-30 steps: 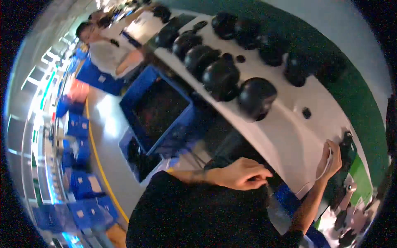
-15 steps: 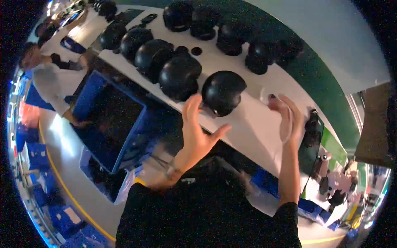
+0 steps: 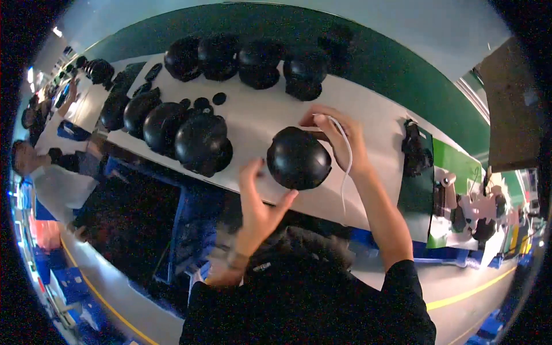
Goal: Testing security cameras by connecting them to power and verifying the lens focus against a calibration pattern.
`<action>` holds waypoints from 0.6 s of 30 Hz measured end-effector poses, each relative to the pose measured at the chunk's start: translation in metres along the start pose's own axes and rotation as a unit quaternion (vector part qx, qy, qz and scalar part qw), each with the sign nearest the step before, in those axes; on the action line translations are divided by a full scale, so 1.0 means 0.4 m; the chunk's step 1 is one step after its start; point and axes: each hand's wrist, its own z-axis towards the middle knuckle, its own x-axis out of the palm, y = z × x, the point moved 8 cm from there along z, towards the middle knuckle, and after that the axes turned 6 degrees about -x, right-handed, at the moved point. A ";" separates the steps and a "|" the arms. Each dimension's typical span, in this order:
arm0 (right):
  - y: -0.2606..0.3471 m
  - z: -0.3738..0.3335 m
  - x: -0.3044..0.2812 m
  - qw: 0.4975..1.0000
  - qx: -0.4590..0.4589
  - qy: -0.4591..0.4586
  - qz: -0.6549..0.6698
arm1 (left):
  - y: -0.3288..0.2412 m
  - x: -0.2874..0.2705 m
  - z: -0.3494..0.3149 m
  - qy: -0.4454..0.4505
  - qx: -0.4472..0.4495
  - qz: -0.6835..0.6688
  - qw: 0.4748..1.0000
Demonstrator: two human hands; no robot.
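So there's one black dome-shaped shell around mid-frame, over the white tabletop, sitting right between two hands. I count four more in the front row at left and four clear ones in the back row up top, with a dark shape behind the last one that I can't make out. The middle shell has its smooth rounded side up at the camera; it's almost round, so no obvious long axis, and I can't tell which end is the front. Left hand is spread wide in a C at its lower left, thumb tip right by the bottom edge. Right hand is curled narrower at its upper right, holding one white cord that dangles down. Can't tell if either hand actually touches the shell.
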 end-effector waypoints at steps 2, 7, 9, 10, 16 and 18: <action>0.015 -0.010 -0.027 0.998 -0.044 -0.010 -0.037 | 0.033 -0.015 0.087 0.020 -0.003 -0.056 0.998; 0.066 -0.087 -0.116 0.978 -0.049 -0.064 -0.195 | 0.013 0.062 0.181 0.296 0.069 -0.112 0.946; 0.092 -0.144 -0.134 0.980 -0.040 -0.104 -0.163 | -0.005 0.083 0.168 0.273 0.088 -0.087 0.954; 0.096 -0.177 -0.147 0.980 -0.012 -0.145 -0.136 | -0.020 0.095 0.151 0.248 0.109 -0.065 0.961; 0.227 -0.288 -0.065 0.924 -0.231 -0.028 -0.305 | -0.057 0.192 0.032 0.102 0.069 -0.034 0.992; 0.232 -0.290 -0.058 0.913 -0.243 -0.025 -0.328 | -0.067 0.207 0.021 0.080 0.075 -0.026 0.994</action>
